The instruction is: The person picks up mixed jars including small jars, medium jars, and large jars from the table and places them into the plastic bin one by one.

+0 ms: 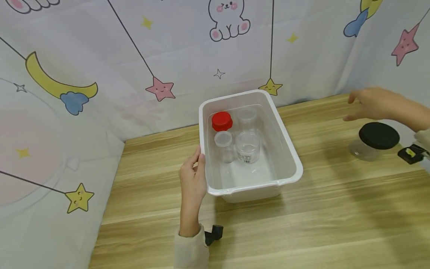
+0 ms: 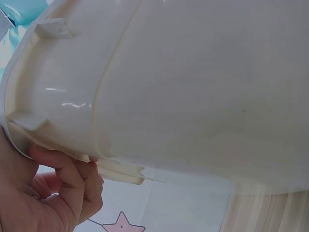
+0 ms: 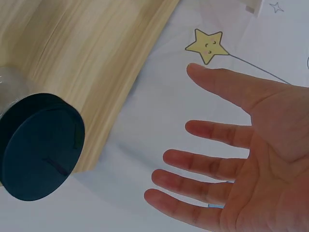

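Observation:
A white plastic basin (image 1: 282, 149) stands on the wooden table. My left hand (image 1: 193, 175) holds its left rim; in the left wrist view that hand (image 2: 63, 188) has its fingers curled at the edge. Inside the basin are a red-lidded jar (image 1: 222, 121), a small clear jar with a whitish lid (image 1: 223, 145), another clear jar (image 1: 248, 147) and a clear container (image 1: 246, 115) behind it. To the right, a clear jar with a black lid (image 1: 379, 135) stands on the table. Above and behind it hovers my right hand (image 1: 377, 104), holding nothing, its fingers spread in the right wrist view.
The wooden table (image 1: 319, 224) extends around the basin. A white cloth (image 1: 188, 48) printed with stars, moons and a bear hangs behind the table and along its left side. Black mounts (image 1: 215, 233) are worn at both wrists.

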The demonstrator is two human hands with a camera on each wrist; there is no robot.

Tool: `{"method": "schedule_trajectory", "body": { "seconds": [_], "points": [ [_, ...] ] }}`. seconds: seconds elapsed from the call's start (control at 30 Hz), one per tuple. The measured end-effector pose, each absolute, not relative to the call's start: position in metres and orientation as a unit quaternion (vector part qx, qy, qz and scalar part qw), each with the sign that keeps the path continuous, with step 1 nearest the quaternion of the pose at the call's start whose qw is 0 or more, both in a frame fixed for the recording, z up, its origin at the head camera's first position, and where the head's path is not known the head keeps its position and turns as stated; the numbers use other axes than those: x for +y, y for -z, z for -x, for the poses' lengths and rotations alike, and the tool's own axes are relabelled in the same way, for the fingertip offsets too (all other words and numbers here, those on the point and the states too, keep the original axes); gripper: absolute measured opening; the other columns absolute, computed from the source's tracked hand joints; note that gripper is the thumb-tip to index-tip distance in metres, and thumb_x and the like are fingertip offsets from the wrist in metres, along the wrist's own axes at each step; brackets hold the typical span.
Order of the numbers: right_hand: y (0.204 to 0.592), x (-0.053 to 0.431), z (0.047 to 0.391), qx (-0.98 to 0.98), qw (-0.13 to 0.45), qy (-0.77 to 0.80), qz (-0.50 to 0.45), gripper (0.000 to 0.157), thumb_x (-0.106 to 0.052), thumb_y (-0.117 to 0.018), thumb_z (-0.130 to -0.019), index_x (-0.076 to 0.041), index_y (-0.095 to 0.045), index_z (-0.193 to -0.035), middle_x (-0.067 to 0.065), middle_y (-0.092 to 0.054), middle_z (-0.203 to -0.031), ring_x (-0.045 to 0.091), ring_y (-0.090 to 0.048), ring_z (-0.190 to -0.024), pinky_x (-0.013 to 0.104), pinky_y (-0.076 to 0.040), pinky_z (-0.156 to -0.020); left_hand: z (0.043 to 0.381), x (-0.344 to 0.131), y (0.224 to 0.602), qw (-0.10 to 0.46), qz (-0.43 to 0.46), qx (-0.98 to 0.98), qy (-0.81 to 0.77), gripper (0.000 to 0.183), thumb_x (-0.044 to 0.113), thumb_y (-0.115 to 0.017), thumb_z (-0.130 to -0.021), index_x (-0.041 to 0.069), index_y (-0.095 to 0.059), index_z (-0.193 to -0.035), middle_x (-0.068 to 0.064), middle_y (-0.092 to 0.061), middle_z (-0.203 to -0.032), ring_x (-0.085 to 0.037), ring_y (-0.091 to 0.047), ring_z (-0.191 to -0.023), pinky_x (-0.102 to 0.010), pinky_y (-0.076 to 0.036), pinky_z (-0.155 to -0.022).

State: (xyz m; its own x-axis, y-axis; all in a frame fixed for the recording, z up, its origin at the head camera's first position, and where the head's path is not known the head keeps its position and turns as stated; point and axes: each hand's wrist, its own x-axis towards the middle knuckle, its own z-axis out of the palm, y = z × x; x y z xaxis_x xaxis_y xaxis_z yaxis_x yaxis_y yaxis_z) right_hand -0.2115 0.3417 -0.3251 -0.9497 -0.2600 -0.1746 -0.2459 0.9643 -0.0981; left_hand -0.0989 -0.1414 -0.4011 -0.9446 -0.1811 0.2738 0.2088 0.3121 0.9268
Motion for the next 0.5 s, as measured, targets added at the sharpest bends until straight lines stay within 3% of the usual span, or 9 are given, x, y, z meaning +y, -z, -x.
{"method": "schedule_trajectory", "body": {
  "seconds": [0.5],
  "points": [
    [0.349,0.368,0.201,0.988,0.109,0.023,0.104,0.082,-0.050,-0.074,-0.086,0.022,-0.049,-0.118,0.050,-0.044,-0.124,0.065,-0.045,-0.109,0.070,-0.043,-0.088,0.098,-0.143,0.402,0.169,0.012,-0.795,0.582,0.038,0.015,-0.054,-0.104,-0.002,-0.056,-0.137,-0.023,-0.063,-0.111,-0.037,-0.072,-0.088,-0.046,-0.061,-0.072]
  ]
}}
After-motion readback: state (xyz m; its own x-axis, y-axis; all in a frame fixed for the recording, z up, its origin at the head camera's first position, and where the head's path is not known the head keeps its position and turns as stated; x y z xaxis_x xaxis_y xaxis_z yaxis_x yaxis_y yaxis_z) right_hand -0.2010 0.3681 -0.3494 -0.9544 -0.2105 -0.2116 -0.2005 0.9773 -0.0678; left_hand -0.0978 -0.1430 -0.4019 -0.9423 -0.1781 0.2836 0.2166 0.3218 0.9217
